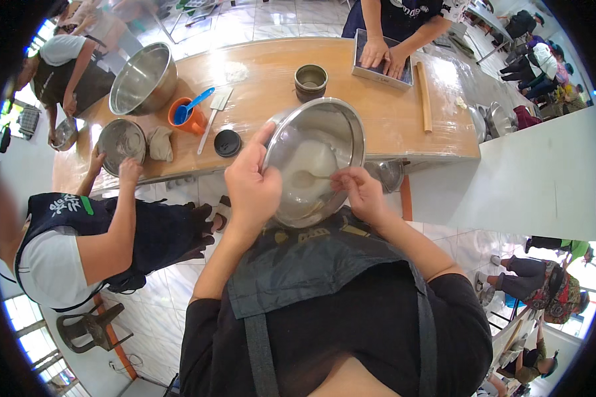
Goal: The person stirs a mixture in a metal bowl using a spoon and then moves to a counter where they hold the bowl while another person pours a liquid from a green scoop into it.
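Observation:
A stainless steel mixing bowl (pixel 346 126) is tilted in front of my chest, near the table's front edge. My left hand (pixel 253 186) grips its left rim, with the thumb on the inner side. In the bowl lies a pale, whitish mixture (pixel 317 153); whether it is batter or dough I cannot tell. My right hand (pixel 361 191) reaches over the right rim and pinches the handle of a small pale spoon (pixel 304 179), whose head rests in the mixture.
The film-covered wooden table (pixel 268 92) holds a dark jar (pixel 310 82), black lid (pixel 227 143), white spatula (pixel 220 100), orange cup (pixel 195 122), large steel bowl (pixel 144 82) and rolling pin (pixel 424 99). Co-workers stand left and opposite; one presses into a rectangular tray (pixel 377 78).

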Demonstrator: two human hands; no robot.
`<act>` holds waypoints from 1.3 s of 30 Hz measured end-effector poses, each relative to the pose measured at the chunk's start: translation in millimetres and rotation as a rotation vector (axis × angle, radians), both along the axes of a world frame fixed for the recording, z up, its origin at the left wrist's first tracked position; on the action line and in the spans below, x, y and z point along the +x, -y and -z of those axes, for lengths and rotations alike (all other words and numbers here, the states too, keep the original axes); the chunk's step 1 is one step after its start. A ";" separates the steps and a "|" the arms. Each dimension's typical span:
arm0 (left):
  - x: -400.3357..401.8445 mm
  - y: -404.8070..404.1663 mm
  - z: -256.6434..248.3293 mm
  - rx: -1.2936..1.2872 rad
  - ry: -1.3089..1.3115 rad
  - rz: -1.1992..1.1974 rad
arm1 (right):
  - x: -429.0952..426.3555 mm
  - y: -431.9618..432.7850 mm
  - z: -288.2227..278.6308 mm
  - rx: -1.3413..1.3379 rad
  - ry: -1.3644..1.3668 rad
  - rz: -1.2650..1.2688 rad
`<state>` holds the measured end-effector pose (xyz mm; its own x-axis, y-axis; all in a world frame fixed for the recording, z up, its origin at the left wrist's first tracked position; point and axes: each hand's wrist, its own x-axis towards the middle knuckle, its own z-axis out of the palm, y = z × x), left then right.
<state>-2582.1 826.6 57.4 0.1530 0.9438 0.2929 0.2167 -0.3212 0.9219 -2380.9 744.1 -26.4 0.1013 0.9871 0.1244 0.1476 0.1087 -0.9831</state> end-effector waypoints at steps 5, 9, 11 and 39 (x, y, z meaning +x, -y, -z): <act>-0.2 0.8 -0.1 -0.019 0.024 -0.005 | 10.8 -10.7 0.2 0.039 0.102 0.186; 0.3 2.6 -1.2 0.046 -0.031 -0.023 | 8.0 -4.6 7.0 -0.021 0.062 0.076; -0.7 1.5 4.2 0.053 -0.019 -0.032 | 17.1 -9.7 8.4 0.008 0.035 0.154; 3.7 -9.4 3.7 0.062 0.017 0.024 | 20.0 -29.5 -22.1 0.115 0.187 0.214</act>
<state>-2578.4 836.0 53.7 0.1697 0.9199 0.3535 0.1932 -0.3828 0.9034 -2360.9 773.6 -4.3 0.2702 0.9241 0.2702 0.3568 0.1646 -0.9196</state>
